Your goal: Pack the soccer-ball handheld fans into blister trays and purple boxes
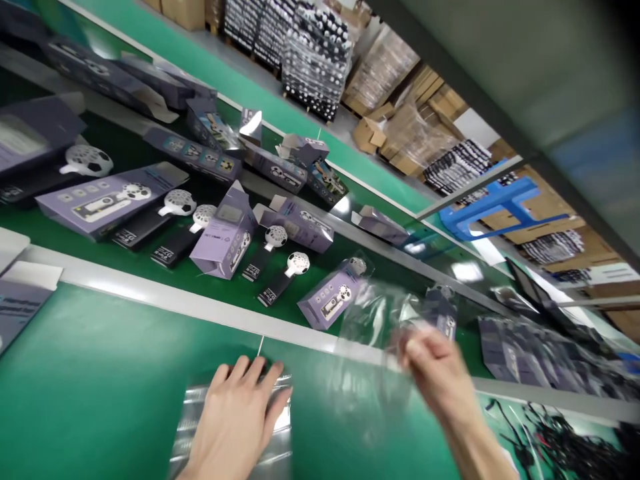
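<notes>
My left hand (237, 410) rests with its fingers spread on a stack of clear plastic bags (280, 457) on the green tabletop. Held up by my right hand (440, 367) is a thin clear plastic bag (363, 373), pinched between thumb and fingers and blurred by motion. Behind that bag, a purple box (330, 297) printed with a football-topped device stands on the belt. To its left, several black devices with round football-patterned heads (285, 277) lie beside more purple boxes (225, 237).
Beyond the near white rail (150, 303) runs a green conveyor belt with several boxes on it. Bagged purple boxes (530, 353) lie in a row at right. Black cables (560, 440) are heaped at lower right. Wrapped pallets (317, 60) and cartons stand across the aisle.
</notes>
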`<state>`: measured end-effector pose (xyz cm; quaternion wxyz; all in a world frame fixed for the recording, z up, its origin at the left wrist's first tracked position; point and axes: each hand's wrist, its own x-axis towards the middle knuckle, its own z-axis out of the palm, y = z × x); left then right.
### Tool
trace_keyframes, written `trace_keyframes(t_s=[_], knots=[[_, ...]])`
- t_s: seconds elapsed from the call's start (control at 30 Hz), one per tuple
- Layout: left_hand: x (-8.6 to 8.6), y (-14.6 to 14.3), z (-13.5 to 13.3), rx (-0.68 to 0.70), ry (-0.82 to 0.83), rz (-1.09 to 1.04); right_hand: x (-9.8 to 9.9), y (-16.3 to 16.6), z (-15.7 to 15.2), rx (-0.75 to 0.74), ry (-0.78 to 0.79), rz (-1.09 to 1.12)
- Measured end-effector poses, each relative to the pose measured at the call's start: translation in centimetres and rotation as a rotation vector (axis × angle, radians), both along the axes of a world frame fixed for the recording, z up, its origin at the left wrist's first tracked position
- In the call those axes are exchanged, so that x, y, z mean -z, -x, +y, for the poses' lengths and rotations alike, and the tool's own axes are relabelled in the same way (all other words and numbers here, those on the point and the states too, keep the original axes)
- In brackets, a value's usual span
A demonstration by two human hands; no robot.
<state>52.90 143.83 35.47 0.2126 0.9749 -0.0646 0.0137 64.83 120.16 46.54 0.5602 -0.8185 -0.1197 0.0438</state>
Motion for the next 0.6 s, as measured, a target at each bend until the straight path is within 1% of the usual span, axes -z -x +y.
trace_keyframes(t_s=[0.03,0.07,0.1,0.13,0.17,0.2,0.23,0.27,0.3,0.33,0.37,0.43,0.47,0.5,0.53,0.57,0.6], knots=[[0.1,0.4,-1.0,-0.027,-0.005,-0.002,-1.5,-2.7,0.7,-0.035,0.130,-0.263],[0.1,0.6,-1.9,-0.062,0.005,-0.009,-2.2,-5.3,2.0,-0.141,0.294,-0.465],[0.0,0.7,-2.4,-0.097,0.034,-0.027,-2.1,-7.6,3.7,-0.305,0.484,-0.597],[-0.2,0.4,-2.6,-0.128,0.077,-0.050,-1.2,-9.5,5.5,-0.516,0.681,-0.667],[-0.5,-0.3,-2.2,-0.170,0.122,-0.082,0.2,-11.0,7.2,-0.749,0.862,-0.678],[-1.0,-1.5,-1.2,-0.232,0.156,-0.121,1.9,-12.2,8.6,-0.970,0.999,-0.645],[-1.6,-3.1,0.2,-0.311,0.169,-0.159,3.5,-13.1,9.5,-1.147,1.074,-0.588],[-2.3,-5.2,1.9,-0.407,0.151,-0.189,4.9,-13.9,10.0,-1.268,1.086,-0.514],[-2.9,-7.6,3.6,-0.509,0.111,-0.207,5.9,-14.5,10.1,-1.317,1.053,-0.444],[-3.4,-10.3,5.2,-0.581,0.049,-0.202,6.6,-15.0,9.9,-1.290,0.996,-0.403],[-3.7,-13.0,6.5,-0.636,-0.013,-0.162,7.0,-15.5,9.5,-1.229,0.939,-0.405],[-3.8,-18.1,8.0,-0.686,-0.071,0.016,7.6,-16.3,8.9,-1.146,0.888,-0.493],[-3.6,-20.2,8.2,-0.697,-0.072,0.109,7.9,-16.7,8.8,-1.151,0.900,-0.542],[-3.4,-21.7,8.1,-0.700,-0.058,0.189,8.4,-17.0,8.8,-1.178,0.933,-0.567],[-3.3,-22.7,8.0,-0.698,-0.040,0.243,9.0,-17.4,8.9,-1.213,0.979,-0.562],[-3.3,-22.9,7.8,-0.689,-0.026,0.269,9.6,-17.7,9.0,-1.233,1.026,-0.540],[-3.4,-22.5,7.8,-0.674,-0.021,0.272,10.2,-18.1,9.0,-1.224,1.062,-0.524]])
